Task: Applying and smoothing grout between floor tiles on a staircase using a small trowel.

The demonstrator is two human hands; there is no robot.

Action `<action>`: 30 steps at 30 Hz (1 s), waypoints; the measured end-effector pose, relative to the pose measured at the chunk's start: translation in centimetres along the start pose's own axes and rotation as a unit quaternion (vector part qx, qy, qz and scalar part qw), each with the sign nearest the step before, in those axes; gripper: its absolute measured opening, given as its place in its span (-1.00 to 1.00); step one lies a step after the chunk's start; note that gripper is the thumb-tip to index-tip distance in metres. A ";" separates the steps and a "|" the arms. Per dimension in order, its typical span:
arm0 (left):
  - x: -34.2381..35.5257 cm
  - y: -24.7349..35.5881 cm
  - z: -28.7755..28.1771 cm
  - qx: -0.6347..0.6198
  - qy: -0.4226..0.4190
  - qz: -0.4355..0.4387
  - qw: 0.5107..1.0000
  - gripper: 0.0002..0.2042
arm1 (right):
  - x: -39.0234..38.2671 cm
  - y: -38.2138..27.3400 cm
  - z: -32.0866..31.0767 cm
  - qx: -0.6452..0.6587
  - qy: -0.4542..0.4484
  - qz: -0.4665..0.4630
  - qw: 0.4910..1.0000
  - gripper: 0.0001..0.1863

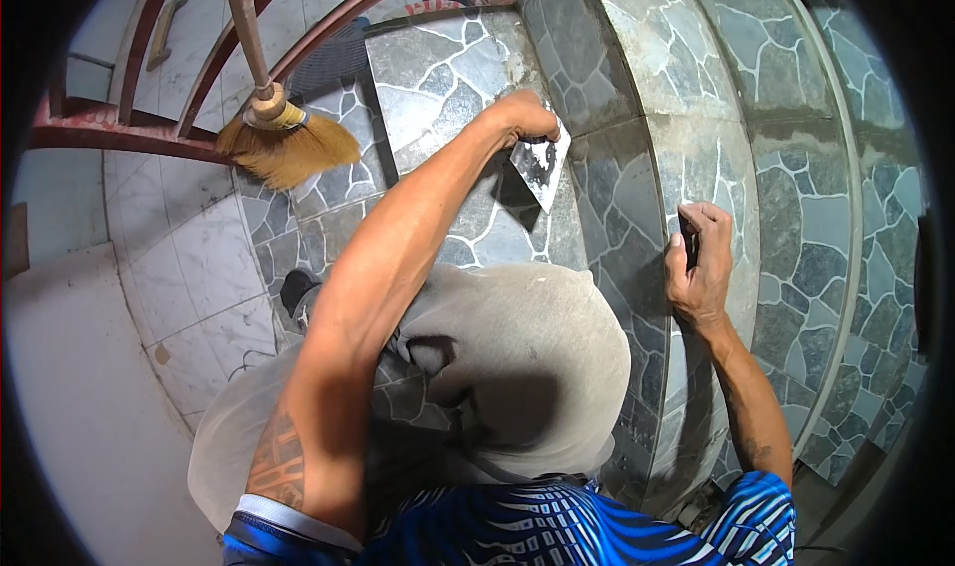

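Observation:
My left hand (pixel 525 118) reaches forward over the lower stone-patterned step and is closed around a flat scraper (pixel 541 168). Its pale blade is smeared with white and dark residue, and the fist hides whatever handle it has. The blade hangs close to the step tile (pixel 476 230), beside the riser (pixel 617 183); whether it touches cannot be told. On the right, my right hand (pixel 704 263) rests at the edge of the higher step (pixel 698 163). Its fingers are bent and the thumb stands apart, with a dark patch, seemingly shadow, between them.
A straw broom (pixel 298 140) leans head-down at the upper left, by a red curved metal railing (pixel 119 133). White marble-look floor tiles (pixel 204 268) lie left. More stone-patterned steps (pixel 801 218) rise on the right. My bent knee (pixel 537 327) sits below the lower step.

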State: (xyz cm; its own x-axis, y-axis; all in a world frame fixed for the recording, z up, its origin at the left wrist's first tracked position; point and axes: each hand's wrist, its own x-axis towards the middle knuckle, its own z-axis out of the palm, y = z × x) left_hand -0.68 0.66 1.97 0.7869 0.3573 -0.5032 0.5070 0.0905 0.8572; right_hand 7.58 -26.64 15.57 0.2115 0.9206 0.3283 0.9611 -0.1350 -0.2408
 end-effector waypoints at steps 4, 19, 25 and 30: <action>-0.3 0.6 -0.1 0.023 0.002 -0.016 1.000 -0.64 | 0.0 -0.2 0.2 0.003 0.004 0.005 1.000 -0.66; -4.2 6.0 -1.4 0.051 -0.004 0.063 0.997 -0.70 | -0.1 -0.2 0.1 -0.005 0.009 0.004 1.000 -0.66; -4.2 6.7 -1.6 0.036 0.013 0.099 0.994 -0.74 | -0.1 -0.3 0.2 -0.006 0.008 0.006 1.000 -0.66; -5.8 8.2 -2.1 -0.005 -0.015 0.118 0.993 -0.78 | -0.3 0.1 0.0 -0.008 0.004 0.013 1.000 -0.65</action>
State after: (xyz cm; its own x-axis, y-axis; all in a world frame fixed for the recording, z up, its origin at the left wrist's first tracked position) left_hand -1.82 1.29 12.13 0.8937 0.3418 -0.2906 0.3035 0.0164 0.9527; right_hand 7.59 -26.91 15.47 0.2371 0.9141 0.3291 0.9581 -0.1639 -0.2351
